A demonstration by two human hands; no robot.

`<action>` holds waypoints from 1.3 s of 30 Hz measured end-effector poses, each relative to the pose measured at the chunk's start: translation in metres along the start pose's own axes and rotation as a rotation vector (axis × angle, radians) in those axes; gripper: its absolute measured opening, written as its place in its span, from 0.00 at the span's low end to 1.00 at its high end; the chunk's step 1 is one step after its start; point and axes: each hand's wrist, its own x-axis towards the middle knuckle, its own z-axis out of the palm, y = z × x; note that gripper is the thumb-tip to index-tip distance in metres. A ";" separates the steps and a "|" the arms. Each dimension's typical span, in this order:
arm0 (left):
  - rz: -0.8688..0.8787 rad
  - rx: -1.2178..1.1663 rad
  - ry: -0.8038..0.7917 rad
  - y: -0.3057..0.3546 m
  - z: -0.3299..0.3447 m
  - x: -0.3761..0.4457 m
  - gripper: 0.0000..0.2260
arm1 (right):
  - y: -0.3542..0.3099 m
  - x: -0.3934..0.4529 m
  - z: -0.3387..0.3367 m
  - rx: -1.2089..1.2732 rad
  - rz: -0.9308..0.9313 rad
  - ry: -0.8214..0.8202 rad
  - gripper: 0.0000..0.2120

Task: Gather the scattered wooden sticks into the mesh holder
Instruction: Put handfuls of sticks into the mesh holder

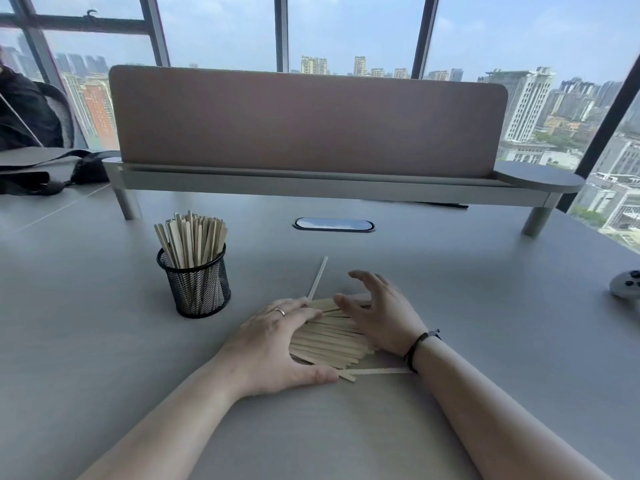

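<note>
Centrally, a flat pile of wooden sticks (329,337) was observed on the grey surface (467,278), bracketed by both hands. The left hand (277,344) was laid palm-down on the pile's left side, fingers spread, nothing grasped. The right hand (381,313) was cupped open against the right side. One stick (317,278) projected toward the far side. The mesh holder (195,282), already holding upright sticks, stood to the left.

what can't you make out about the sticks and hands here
- Head view: how many sticks lie in the pile; the left hand and right hand cover part.
- Lower ends of the sticks in the mesh holder: blurred by the mesh.
- White object: cut off by the right edge.
</note>
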 end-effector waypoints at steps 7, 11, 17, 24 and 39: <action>0.073 -0.026 0.010 -0.001 0.001 0.000 0.38 | -0.006 0.023 0.004 -0.269 -0.288 -0.235 0.30; 0.110 -0.040 0.047 0.000 0.001 0.001 0.34 | -0.008 0.025 0.011 -0.292 -0.319 -0.308 0.31; 0.139 -0.016 0.109 0.003 0.004 -0.002 0.31 | -0.003 0.018 0.013 -0.251 -0.332 -0.057 0.26; 0.124 0.057 0.121 0.009 0.002 -0.005 0.34 | -0.008 0.008 0.013 -0.396 -0.241 0.118 0.23; 0.064 0.103 0.118 0.007 0.003 -0.004 0.41 | -0.025 0.006 0.018 -0.510 -0.217 0.089 0.31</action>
